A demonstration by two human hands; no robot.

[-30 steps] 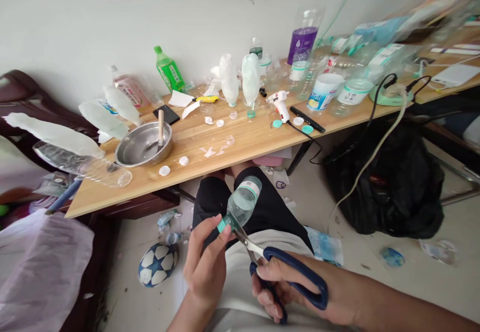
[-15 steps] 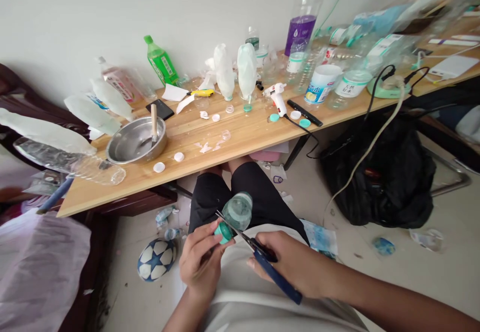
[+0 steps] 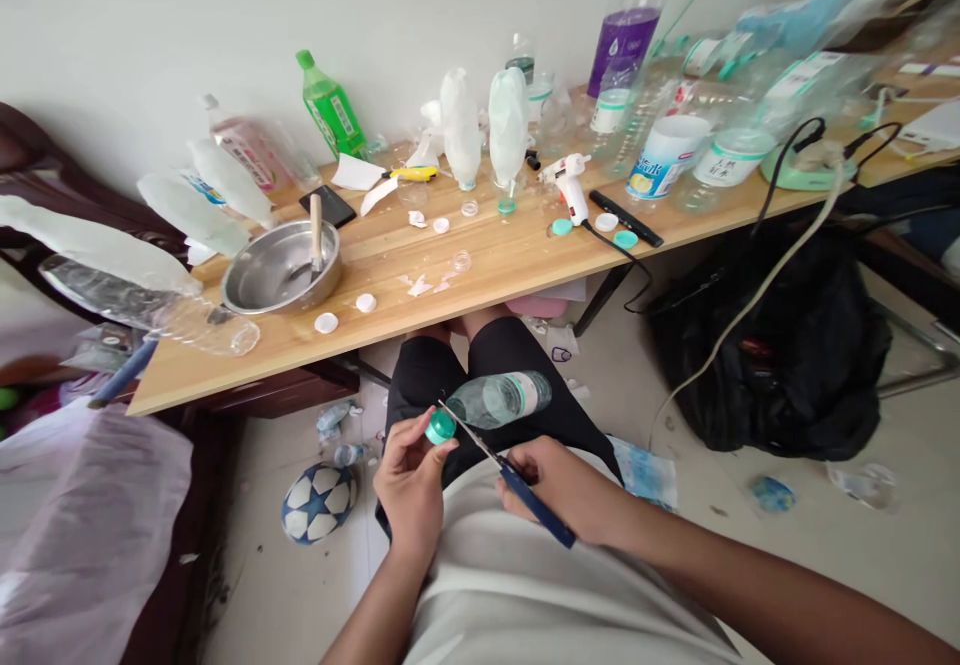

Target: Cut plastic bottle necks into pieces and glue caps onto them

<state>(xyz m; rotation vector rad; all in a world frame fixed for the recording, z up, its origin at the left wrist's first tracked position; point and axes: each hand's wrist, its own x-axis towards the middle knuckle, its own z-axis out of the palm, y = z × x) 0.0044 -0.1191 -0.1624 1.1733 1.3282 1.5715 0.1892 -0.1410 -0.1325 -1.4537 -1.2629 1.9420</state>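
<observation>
On my feed I can read 天然 on the clear bottle [image 3: 726, 167], 水 on the blue-white tub [image 3: 664, 160]; white drop logo on purple label [image 3: 622, 47]. Rest too small.

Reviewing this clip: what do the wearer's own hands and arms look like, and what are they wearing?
The left hand and right hand are ungloved; no watch or bracelet shows. No sleeves cover the forearms. Also visible: a pale grey top and black shorts.

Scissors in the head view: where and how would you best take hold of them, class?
Probably grip the scissors by the blue handles, coming from the person's right, as the right hand does. The slim blades point forward-left toward the green cap in the left hand, a poorer hold.
</observation>
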